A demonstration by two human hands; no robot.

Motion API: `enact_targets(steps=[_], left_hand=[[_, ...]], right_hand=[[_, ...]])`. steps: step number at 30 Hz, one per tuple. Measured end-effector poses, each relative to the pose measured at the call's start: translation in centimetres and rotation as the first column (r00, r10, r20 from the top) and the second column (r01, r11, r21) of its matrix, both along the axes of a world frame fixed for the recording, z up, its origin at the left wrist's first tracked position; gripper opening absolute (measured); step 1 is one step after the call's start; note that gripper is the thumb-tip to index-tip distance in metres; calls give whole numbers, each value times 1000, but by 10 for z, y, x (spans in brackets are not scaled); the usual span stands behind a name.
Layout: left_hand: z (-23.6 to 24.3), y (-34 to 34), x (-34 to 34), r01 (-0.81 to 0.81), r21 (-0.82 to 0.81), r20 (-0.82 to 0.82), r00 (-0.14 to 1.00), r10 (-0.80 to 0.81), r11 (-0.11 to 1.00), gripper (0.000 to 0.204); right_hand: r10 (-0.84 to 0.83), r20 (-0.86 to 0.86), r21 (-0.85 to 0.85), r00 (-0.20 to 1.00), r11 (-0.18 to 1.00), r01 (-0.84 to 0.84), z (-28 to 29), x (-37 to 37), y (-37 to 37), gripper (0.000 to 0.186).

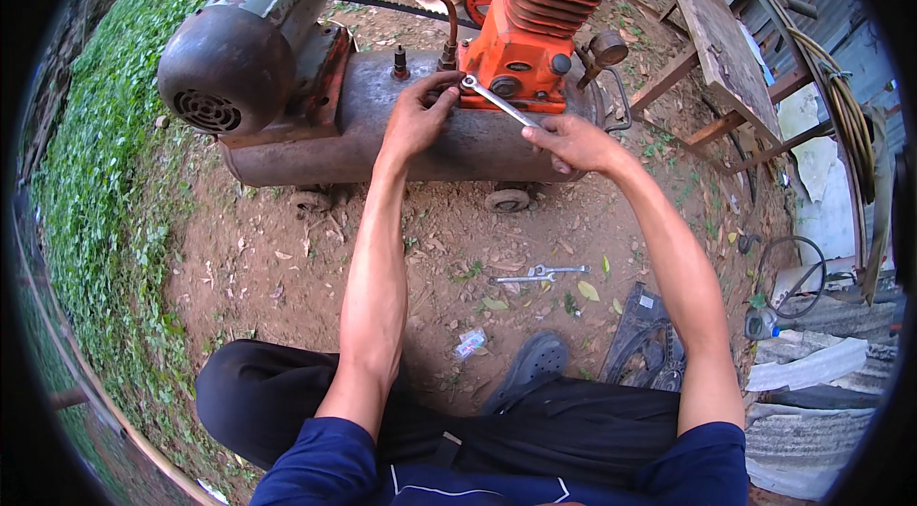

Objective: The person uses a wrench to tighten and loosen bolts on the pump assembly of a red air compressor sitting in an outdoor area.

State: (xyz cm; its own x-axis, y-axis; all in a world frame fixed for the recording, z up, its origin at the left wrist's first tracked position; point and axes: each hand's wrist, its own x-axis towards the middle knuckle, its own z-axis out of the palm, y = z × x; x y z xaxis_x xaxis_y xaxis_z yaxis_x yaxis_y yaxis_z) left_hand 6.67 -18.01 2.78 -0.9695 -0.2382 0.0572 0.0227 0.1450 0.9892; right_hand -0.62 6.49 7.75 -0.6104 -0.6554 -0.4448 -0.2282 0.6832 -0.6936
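An air compressor stands before me, its orange pump point(521, 52) mounted on a dark, rusty tank point(382, 158). My right hand point(571, 141) grips one end of a silver wrench point(503, 105). The ring end of the wrench sits at the pump's left base corner, where the fastener itself is hidden. My left hand point(420, 116) is closed beside that ring end, thumb and fingers drawn together; what they pinch, if anything, cannot be made out. Left of it, a small valve point(400, 64) rises from the tank, and a copper-brown pipe point(449, 14) meets the tank just behind my fingers.
An electric motor point(234, 57) is bolted on the tank's left, with a belt point(382, 2) running to the pump. More wrenches point(541, 275) lie on the dirt near my shoe point(530, 368). A dark plastic tool case point(645, 339) lies to their right. A wooden table point(712, 33) stands right.
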Motion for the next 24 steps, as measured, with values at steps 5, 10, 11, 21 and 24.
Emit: enact_targets(steps=[5, 10, 11, 21, 24], left_hand=[[0, -1, 3, -4, 8, 17, 1000, 4, 1000, 33], [-3, 1, 4, -1, -41, -21, 1000, 0, 999, 36], [-3, 1, 4, -6, -48, -23, 1000, 5, 999, 37], [-6, 3, 1, -72, 245, -62, 994, 90, 967, 34], [-8, 4, 1, -73, 216, -74, 993, 91, 974, 33]], right_hand=[[6, -223, -4, 975, 1000, -7, 1, 5, -3, 50], [14, -578, -71, 816, 995, -67, -11, 9, 1, 52], [-17, -585, -95, 811, 994, -48, -11, 12, 0, 53], [-284, 81, -320, 955, 900, 295, -10, 65, -24, 42], [-281, 282, -359, 917, 856, 373, -22, 81, -35, 37]])
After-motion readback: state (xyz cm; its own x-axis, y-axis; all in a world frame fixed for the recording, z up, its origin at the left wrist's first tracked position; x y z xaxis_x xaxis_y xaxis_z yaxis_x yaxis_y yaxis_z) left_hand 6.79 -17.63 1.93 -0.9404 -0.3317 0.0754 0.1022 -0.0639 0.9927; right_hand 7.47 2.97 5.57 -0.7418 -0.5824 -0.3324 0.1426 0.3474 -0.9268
